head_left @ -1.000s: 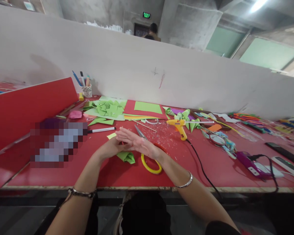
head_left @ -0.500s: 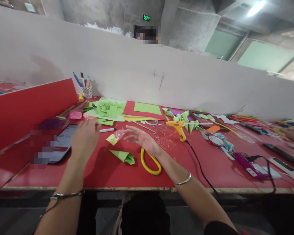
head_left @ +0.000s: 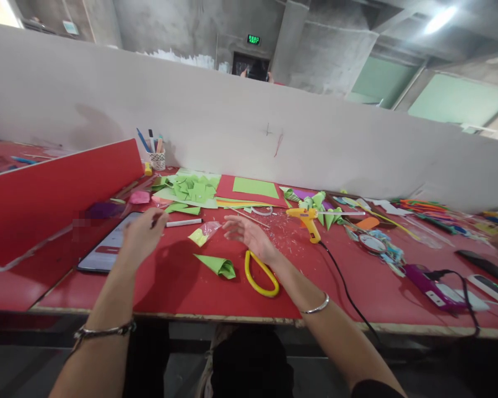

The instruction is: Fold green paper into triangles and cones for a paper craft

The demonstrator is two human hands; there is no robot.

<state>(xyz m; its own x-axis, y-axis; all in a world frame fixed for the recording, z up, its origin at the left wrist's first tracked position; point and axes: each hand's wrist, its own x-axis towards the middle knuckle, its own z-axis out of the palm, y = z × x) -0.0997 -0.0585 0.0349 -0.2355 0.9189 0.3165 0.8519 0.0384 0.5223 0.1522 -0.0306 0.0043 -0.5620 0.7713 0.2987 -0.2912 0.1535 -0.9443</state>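
Note:
My left hand (head_left: 144, 235) hovers above the right edge of a phone (head_left: 105, 249), its fingers loosely bent and apart, with nothing visible in them. Palm turned inward, my right hand (head_left: 252, 236) is open and holds nothing. Just below it on the red table lies a thick yellow loop (head_left: 262, 288), its upper part close to my wrist. A rolled green paper cone (head_left: 216, 265) rests between my two hands, nearer the right one. Beyond the cone are a small clear bag with pale yellow contents (head_left: 199, 236) and a white pen (head_left: 184, 223).
To the right stands a yellow glue gun (head_left: 309, 221) with its black cord trailing to the table edge. Cut green paper (head_left: 195, 188) is piled at the back. A purple power strip (head_left: 434, 293) and a black case (head_left: 485, 268) lie far right. A red board (head_left: 66, 193) rises at left.
The view has shifted slightly, so the table items appear a little further right. My left hand has turned a little and its fingers show more. My right hand stays open.

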